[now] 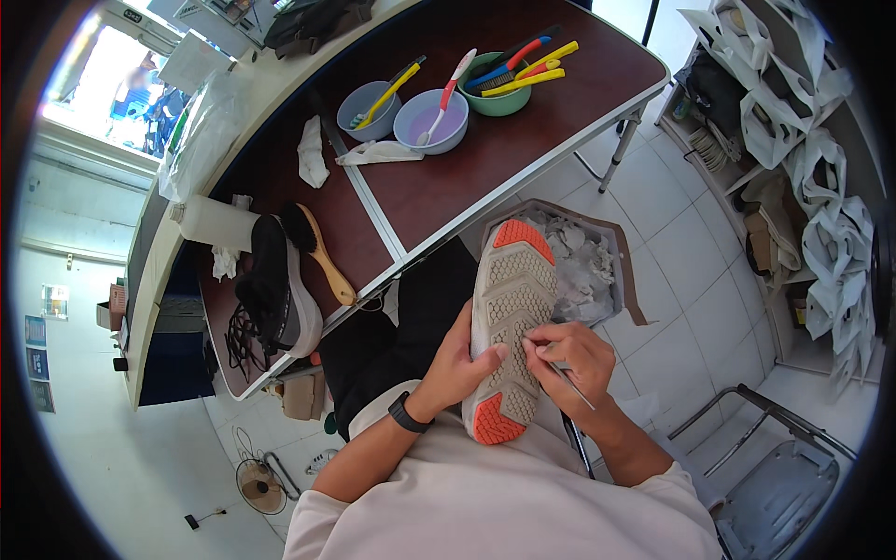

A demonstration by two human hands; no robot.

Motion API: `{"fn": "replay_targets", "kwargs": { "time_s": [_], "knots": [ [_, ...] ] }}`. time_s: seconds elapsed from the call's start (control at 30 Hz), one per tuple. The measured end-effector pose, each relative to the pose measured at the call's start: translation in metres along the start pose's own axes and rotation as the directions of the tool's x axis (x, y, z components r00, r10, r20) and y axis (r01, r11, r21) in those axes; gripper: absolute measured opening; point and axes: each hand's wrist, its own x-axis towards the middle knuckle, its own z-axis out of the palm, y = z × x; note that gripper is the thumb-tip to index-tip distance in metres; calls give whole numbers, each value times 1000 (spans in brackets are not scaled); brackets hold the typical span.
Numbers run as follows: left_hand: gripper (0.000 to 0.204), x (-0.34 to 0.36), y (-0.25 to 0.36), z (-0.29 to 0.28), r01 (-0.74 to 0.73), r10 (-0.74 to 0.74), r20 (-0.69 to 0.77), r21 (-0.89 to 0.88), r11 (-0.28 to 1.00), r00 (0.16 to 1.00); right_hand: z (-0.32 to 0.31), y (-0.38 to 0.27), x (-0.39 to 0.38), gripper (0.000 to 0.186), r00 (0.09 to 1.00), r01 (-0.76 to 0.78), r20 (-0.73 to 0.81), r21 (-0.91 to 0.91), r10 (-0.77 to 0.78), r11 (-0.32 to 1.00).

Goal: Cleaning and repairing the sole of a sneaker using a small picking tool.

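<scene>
A shoe [515,303] is held sole up in front of my body, its beige honeycomb tread and orange toe and heel patches facing me. My left hand [455,371] grips it from the side, with the thumb lying across the sole. In the fingers of my right hand [581,366] is a thin metal pick [573,386]; its tip meets the middle of the tread, partly hidden by my fingers. A black shoe [269,280] with a pale sole rests on the table's left part, beside a wooden-handled brush [329,261] and dark laces [241,343].
The dark red folding table [448,205] carries a grey bowl [359,105], a lilac-filled bowl [455,131] and a green bowl [499,105] with several brushes. A white bottle [215,224] lies near the black shoe. Below stands a bin [616,245] of crumpled paper; a metal chair [779,485] is at right.
</scene>
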Motion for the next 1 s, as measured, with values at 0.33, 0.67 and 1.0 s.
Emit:
{"fn": "replay_targets", "kwargs": {
  "time_s": [0.33, 0.67, 1.0],
  "knots": [
    [76, 0, -4, -3, 4, -4, 9, -26, 1000, 1000, 3, 1, -7, 29, 998, -55, -12, 98, 57, 994],
    [77, 0, -7, -5, 10, -10, 17, -37, 999, 1000, 13, -2, -17, 30, 988, -115, -78, 195, 133, 974],
    [72, 2, -10, -3, -29, 28, -18, -81, 996, 999, 11, 5, -20, 29, 974, -188, -60, 311, 217, 931]
  ]
}}
